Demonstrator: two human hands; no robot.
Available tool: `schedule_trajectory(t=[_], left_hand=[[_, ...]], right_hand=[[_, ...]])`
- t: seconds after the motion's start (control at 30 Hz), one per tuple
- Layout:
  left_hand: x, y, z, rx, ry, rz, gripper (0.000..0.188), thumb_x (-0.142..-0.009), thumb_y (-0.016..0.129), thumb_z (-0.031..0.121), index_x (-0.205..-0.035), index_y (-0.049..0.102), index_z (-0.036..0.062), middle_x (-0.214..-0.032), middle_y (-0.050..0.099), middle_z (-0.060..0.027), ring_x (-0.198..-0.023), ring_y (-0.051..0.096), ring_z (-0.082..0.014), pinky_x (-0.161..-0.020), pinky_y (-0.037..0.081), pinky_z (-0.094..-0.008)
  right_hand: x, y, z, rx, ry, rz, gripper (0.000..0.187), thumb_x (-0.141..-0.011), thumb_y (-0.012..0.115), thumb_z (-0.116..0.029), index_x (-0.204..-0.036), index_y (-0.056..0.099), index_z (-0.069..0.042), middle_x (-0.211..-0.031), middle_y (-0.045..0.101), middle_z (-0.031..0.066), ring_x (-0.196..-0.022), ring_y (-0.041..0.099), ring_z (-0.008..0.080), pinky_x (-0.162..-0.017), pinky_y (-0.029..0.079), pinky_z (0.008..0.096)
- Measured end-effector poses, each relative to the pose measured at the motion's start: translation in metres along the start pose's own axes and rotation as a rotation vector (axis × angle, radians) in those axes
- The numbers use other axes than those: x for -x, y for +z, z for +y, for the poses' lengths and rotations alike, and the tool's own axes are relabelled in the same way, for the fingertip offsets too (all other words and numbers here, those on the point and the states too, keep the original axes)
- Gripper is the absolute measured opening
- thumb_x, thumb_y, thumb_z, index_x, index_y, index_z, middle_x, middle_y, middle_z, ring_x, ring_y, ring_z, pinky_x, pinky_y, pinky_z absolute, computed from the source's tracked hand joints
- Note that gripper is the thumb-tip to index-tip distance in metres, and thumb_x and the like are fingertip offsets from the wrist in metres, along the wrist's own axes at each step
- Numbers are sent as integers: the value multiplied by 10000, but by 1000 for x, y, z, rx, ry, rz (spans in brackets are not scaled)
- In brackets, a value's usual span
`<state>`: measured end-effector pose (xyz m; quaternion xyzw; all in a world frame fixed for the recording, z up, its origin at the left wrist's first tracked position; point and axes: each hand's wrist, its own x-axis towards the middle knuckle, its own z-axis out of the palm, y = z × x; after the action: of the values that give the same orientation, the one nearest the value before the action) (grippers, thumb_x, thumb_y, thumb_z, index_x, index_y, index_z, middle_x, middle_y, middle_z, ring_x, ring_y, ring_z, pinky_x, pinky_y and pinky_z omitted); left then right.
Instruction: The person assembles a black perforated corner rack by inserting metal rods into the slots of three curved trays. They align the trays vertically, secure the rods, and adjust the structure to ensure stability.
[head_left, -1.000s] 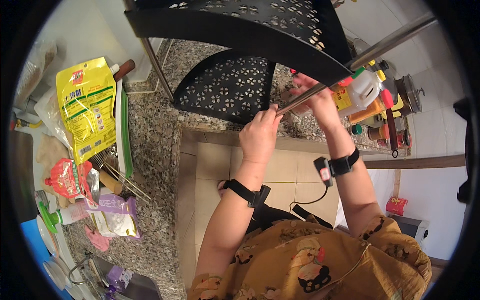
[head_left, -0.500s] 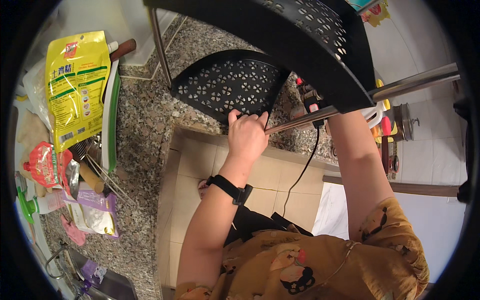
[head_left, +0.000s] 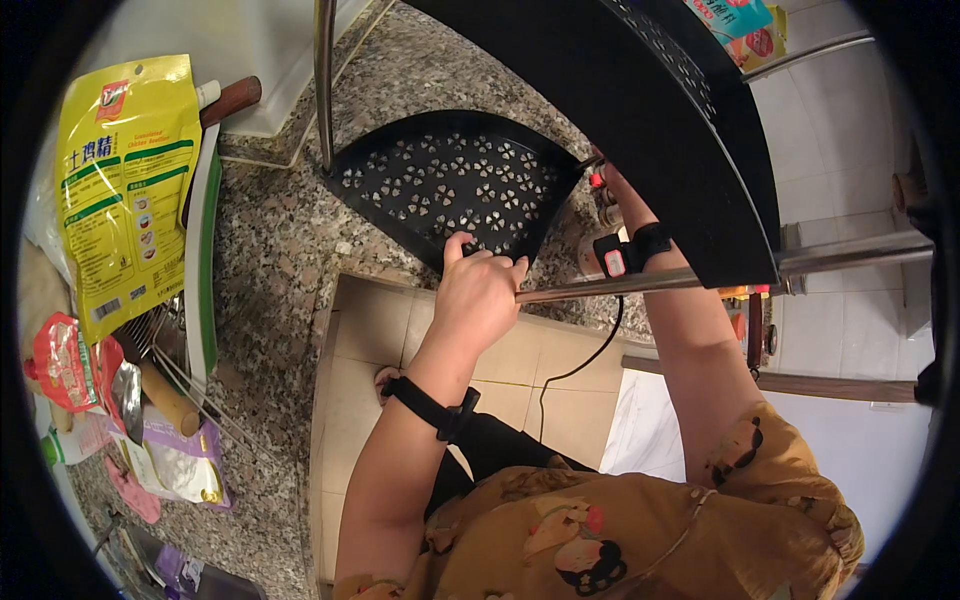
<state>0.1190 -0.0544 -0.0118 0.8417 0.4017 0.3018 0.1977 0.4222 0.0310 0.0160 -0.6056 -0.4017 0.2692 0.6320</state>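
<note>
Looking down at this counter, we're using the black fan-shaped lower shelf [head_left: 455, 180] with the clover cutouts as our landmark, and it sits flat on the speckled granite counter [head_left: 265, 290]. Our left hand [head_left: 478, 290] is on its front corner, fingers curled over the edge, so we'd call that a grip. A metal pole [head_left: 600, 285] starts right by that hand and runs off to the right of the lower shelf. Our right hand [head_left: 630, 203] is just right of the lower shelf, partly behind the big black upper shelf [head_left: 690, 150]. Its fingers are hidden, so we honestly can't tell whether it's holding anything. There's a small black box [head_left: 612, 258] strapped on that wrist, with a cable [head_left: 600, 355] hanging from it.

The upper shelf hangs above and to the right of the lower shelf, with a teal packet [head_left: 735, 15] at its far end. Well left of the lower shelf we've got a yellow packet [head_left: 130, 200], then nearer to us a red pouch [head_left: 65, 360] and a purple-and-white bag [head_left: 180, 460].
</note>
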Motion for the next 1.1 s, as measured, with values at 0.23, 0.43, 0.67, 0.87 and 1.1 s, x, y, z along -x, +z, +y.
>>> schedule_trajectory(t=[0.23,0.43,0.67,0.87,1.1], left_hand=[[-1,-2,-2,55,15,15,349,-725,745,103,-1073,760,96,-732,639,-17,-782,646,-197,-1071,330,-457],[0,-2,2,89,-15,49,325,-758,609,28,-1048,754,43,-742,654,-36,-766,638,-208,-1065,337,-470],[0,4,2,94,-12,93,295,-753,702,57,-1043,757,66,-695,612,-25,-739,627,-200,-1045,350,-467],[1,3,0,104,-1,67,309,-745,707,49,-1051,754,60,-698,614,-21,-728,620,-203,-1055,349,-473],[-2,-5,1,148,-16,78,264,-814,585,33,-1014,757,40,-682,606,-26,-733,620,-201,-1044,365,-470]], right_hand=[[9,-3,1,33,-4,40,274,-1011,557,-249,-1165,556,-23,-951,615,79,-879,613,210,-736,517,319],[15,5,10,52,-5,75,268,-1012,549,-260,-1127,568,-19,-908,610,73,-836,609,202,-711,512,321],[21,12,17,79,-10,105,271,-1015,540,-273,-1081,582,-14,-857,605,67,-787,605,193,-681,505,324],[14,19,17,101,-25,110,283,-1016,533,-284,-1043,595,-10,-814,601,61,-745,602,185,-656,500,327],[12,32,21,101,-46,104,305,-1019,524,-297,-997,609,-5,-764,595,54,-696,598,176,-626,493,330]])
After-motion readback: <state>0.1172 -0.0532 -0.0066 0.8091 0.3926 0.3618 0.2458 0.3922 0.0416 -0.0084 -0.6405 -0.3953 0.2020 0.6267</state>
